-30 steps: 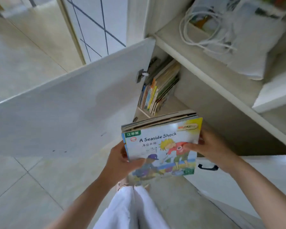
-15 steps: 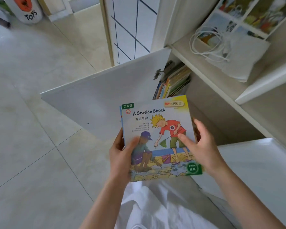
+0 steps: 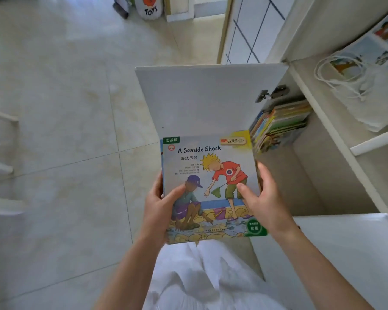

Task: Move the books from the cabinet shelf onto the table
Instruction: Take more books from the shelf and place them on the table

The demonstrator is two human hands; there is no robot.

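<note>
I hold a thin stack of picture books point(image 3: 211, 175) in front of me, outside the cabinet; the top cover reads "A Seaside Shock". My left hand point(image 3: 159, 206) grips the stack's left edge with the thumb on the cover. My right hand point(image 3: 262, 198) grips the right edge, thumb on the cover, fingers behind. More books point(image 3: 280, 126) lie stacked on the lower cabinet shelf point(image 3: 278, 166), behind the open door. No table is in view.
The open white cabinet door point(image 3: 206, 97) stands between me and the tiled floor point(image 3: 65, 153). A second open door point(image 3: 345, 253) is at the lower right. A white cable point(image 3: 336, 72) and papers lie on the upper shelf. A toy bin point(image 3: 149, 7) stands far back.
The stack came up and out of the cabinet toward me and tilted so its cover faces me. My view swung left toward the floor and room.
</note>
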